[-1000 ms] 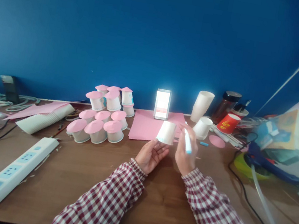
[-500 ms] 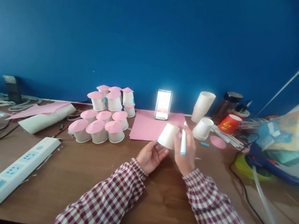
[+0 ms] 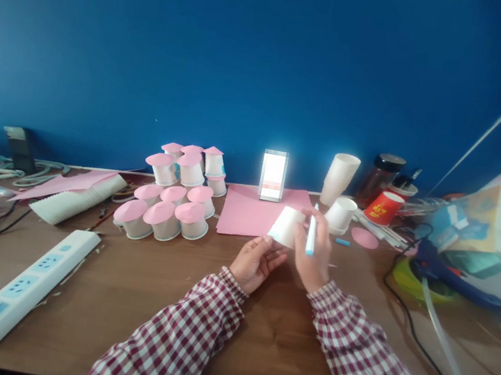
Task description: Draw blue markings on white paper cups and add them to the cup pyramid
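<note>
A white paper cup [image 3: 286, 225] is upside down and tilted between my hands, above the table in front of the pink paper. My left hand [image 3: 256, 262] is closed on its lower rim, thumb at the left edge and fingers underneath. A trace of light blue shows along that rim. In my right hand [image 3: 315, 254] is a white marker [image 3: 312, 236] with a light blue end, pointing down toward me. The fingers of this hand also lie against the cup's right side. A blue cap [image 3: 342, 242] rests on the table to the right.
Several upturned cups with pink cone tops [image 3: 163, 214] stand at left. Pink sheets [image 3: 241, 212] lie under a bright phone [image 3: 273, 178]. At right are white cups [image 3: 340, 215], a red cup [image 3: 384, 208] and a pink disc [image 3: 365, 237]. A power strip [image 3: 32, 285] lies front left.
The cup has tipped further and shifted slightly right, with my left hand following it. The marker has swung a little more upright in my right hand.
</note>
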{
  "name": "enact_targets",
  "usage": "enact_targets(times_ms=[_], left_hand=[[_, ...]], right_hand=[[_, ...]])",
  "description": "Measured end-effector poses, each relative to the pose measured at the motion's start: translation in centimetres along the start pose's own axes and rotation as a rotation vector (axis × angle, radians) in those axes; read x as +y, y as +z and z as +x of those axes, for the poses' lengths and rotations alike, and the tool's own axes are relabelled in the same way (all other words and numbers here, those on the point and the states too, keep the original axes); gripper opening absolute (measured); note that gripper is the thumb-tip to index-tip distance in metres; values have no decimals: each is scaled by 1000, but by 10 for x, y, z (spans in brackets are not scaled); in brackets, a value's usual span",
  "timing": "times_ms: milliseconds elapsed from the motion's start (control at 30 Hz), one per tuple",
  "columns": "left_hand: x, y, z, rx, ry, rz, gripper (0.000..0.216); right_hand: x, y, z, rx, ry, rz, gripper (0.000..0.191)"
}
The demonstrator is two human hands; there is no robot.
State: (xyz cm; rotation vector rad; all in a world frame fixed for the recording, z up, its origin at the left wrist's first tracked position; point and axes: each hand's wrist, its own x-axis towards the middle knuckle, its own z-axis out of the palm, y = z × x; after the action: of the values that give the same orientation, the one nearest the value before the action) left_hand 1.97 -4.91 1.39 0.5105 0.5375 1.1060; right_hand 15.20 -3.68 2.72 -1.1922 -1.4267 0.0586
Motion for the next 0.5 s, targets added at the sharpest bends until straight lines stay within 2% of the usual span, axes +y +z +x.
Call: enact_targets(times_ms=[333, 500], left_hand=[[0, 0, 0, 38, -11, 10, 16], [4, -3, 4, 100, -33, -73, 12]], right_hand=[[1, 0, -1, -41, 15, -12, 35], [-8, -5, 2, 49, -5, 43, 35]])
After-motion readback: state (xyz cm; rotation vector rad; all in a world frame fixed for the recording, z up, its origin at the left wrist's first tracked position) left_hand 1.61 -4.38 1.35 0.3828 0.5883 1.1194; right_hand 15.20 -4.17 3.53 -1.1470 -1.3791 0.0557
